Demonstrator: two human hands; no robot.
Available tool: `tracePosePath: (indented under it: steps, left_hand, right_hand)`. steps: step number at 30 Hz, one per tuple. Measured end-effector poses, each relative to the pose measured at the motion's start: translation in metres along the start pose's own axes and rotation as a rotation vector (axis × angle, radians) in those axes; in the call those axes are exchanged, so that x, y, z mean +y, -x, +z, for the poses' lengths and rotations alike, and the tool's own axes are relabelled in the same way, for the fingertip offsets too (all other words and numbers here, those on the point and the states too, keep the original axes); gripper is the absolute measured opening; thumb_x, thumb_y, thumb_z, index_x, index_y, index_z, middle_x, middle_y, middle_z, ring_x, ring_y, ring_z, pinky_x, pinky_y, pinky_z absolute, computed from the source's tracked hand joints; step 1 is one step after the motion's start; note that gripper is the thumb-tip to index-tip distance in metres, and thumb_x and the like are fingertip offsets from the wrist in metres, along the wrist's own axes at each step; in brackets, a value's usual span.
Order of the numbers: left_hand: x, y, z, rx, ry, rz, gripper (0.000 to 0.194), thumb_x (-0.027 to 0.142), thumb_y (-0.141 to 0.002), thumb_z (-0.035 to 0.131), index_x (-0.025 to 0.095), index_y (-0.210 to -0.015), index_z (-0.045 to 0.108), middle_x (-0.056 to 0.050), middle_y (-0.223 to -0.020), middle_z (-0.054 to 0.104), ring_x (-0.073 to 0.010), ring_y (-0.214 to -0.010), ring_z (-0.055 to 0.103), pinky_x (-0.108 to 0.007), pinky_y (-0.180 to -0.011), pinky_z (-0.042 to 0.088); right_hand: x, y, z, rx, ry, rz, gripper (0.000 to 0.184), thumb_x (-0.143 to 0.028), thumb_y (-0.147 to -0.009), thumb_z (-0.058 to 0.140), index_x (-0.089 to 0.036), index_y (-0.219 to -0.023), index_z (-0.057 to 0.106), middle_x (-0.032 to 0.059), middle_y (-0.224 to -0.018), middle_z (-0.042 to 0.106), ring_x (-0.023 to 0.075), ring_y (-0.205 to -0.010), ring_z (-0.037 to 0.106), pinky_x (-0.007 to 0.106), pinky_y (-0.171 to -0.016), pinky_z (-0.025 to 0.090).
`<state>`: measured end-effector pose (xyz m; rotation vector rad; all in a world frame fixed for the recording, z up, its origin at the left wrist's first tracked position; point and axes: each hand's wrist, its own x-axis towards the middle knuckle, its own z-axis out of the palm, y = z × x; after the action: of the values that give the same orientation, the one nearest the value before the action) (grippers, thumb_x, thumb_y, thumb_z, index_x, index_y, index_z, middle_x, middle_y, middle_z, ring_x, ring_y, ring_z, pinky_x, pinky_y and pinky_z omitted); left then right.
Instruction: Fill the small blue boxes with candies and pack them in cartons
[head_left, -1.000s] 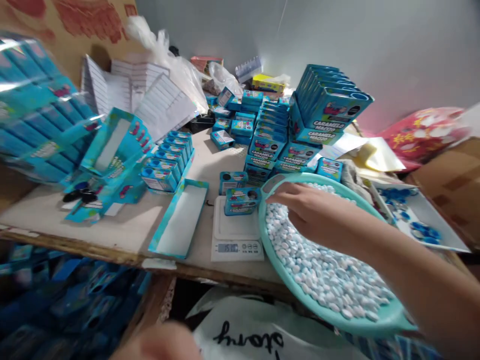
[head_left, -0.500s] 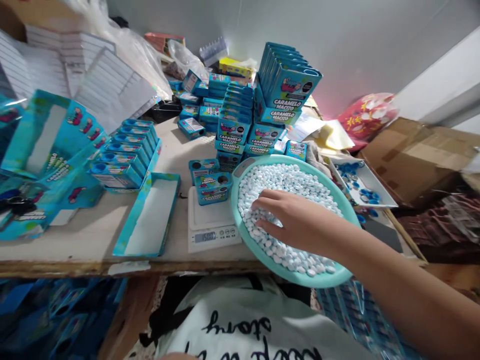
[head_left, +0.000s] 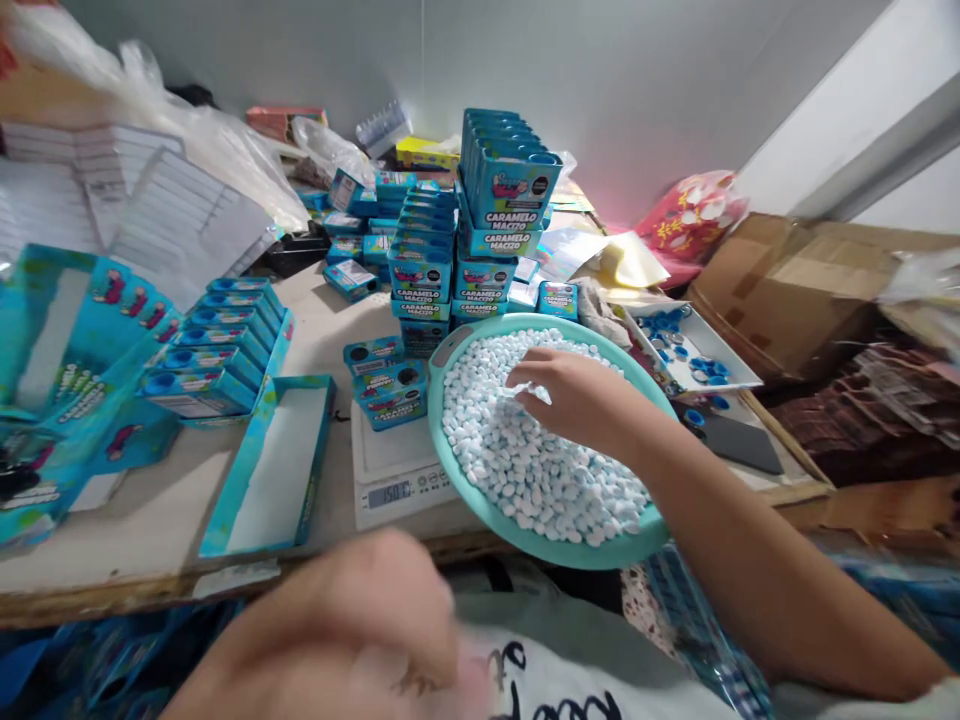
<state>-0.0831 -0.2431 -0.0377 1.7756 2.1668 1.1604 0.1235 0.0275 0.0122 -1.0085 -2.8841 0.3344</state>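
My right hand (head_left: 577,395) hovers just above the white candies (head_left: 525,470) that fill a mint-green plastic basin (head_left: 540,552). Its fingers are curled toward the thumb, and pale candies show between the fingertips. Low in the foreground, in front of my shirt, is my left hand (head_left: 382,600), smeared by motion, its fingers not clear. Left of the basin is a white digital scale (head_left: 390,500), its display reading about 150. Small blue candy boxes (head_left: 390,395) with round openings rest on the scale.
Blue "Caramelo Macizo" boxes (head_left: 495,215) are stacked behind the basin. An open blue display tray (head_left: 270,470) lies left of the scale, beside a filled tray (head_left: 217,350). A white tray (head_left: 694,350) of blue caps and a cardboard box (head_left: 787,280) are at the right.
My left hand has risen into view from the bottom edge. My right hand has lifted slightly from the candies, its fingers drawn closer together. The whole view has shifted.
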Motion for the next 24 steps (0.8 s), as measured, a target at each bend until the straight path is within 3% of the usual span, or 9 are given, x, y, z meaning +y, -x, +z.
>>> tracePosePath:
  steps: [4, 7, 10, 14, 20, 24]
  left_hand:
    - [0.027, -0.081, 0.032, -0.107, -0.072, 0.274, 0.034, 0.042, -0.093, 0.068, 0.034, -0.126, 0.071, -0.007, -0.112, 0.074, -0.0290, -0.103, 0.070, -0.047, -0.087, 0.063]
    - [0.036, -0.113, 0.053, -0.252, -0.246, 0.272, 0.027, 0.037, -0.096, 0.067, 0.023, -0.118, 0.074, -0.009, -0.110, 0.073, -0.0262, -0.094, 0.070, -0.038, -0.078, 0.059]
    - [0.038, -0.125, 0.064, -0.402, -0.311, 0.226, 0.014, 0.030, -0.097, 0.066, 0.022, -0.101, 0.077, -0.007, -0.101, 0.071, -0.0235, -0.088, 0.068, -0.034, -0.073, 0.053]
    - [0.046, -0.138, 0.073, -0.559, -0.351, 0.224, 0.023, 0.019, -0.099, 0.057, 0.021, -0.082, 0.072, -0.005, -0.092, 0.067, -0.0189, -0.078, 0.066, -0.029, -0.064, 0.045]
    - [0.051, -0.151, 0.082, -0.635, -0.306, 0.266, 0.024, 0.014, -0.099, 0.052, 0.023, -0.093, 0.073, -0.005, -0.095, 0.068, -0.0179, -0.082, 0.066, -0.027, -0.065, 0.044]
    - [0.048, -0.151, 0.083, -0.649, -0.373, 0.364, 0.025, 0.011, -0.099, 0.049, 0.019, -0.089, 0.071, -0.007, -0.093, 0.067, -0.0186, -0.082, 0.064, -0.028, -0.066, 0.045]
  right_hand:
    - [0.015, 0.005, 0.009, 0.111, -0.146, -0.004, 0.019, -0.022, -0.098, 0.058, -0.021, -0.109, 0.074, 0.0090, -0.114, 0.070, 0.0224, -0.096, 0.068, 0.035, -0.083, 0.051]
    - [0.022, 0.008, 0.011, 0.153, -0.274, -0.023, 0.017, -0.024, -0.099, 0.059, -0.022, -0.108, 0.074, 0.0084, -0.115, 0.069, 0.0211, -0.094, 0.067, 0.035, -0.083, 0.053]
    - [0.029, 0.010, 0.009, 0.205, -0.340, -0.043, 0.015, -0.024, -0.098, 0.060, -0.022, -0.105, 0.073, 0.0076, -0.113, 0.070, 0.0205, -0.094, 0.067, 0.035, -0.082, 0.053]
    - [0.036, 0.011, 0.006, 0.254, -0.377, -0.061, 0.012, -0.024, -0.097, 0.063, -0.022, -0.104, 0.072, 0.0072, -0.111, 0.070, 0.0204, -0.095, 0.067, 0.034, -0.082, 0.053]
    - [0.041, 0.013, 0.004, 0.251, -0.389, -0.039, 0.012, -0.022, -0.096, 0.064, -0.023, -0.104, 0.073, 0.0071, -0.108, 0.072, 0.0210, -0.094, 0.067, 0.033, -0.078, 0.052]
    - [0.039, 0.013, 0.002, 0.198, -0.379, -0.024, 0.013, -0.022, -0.096, 0.064, -0.021, -0.105, 0.073, 0.0072, -0.107, 0.072, 0.0211, -0.093, 0.066, 0.033, -0.078, 0.050]
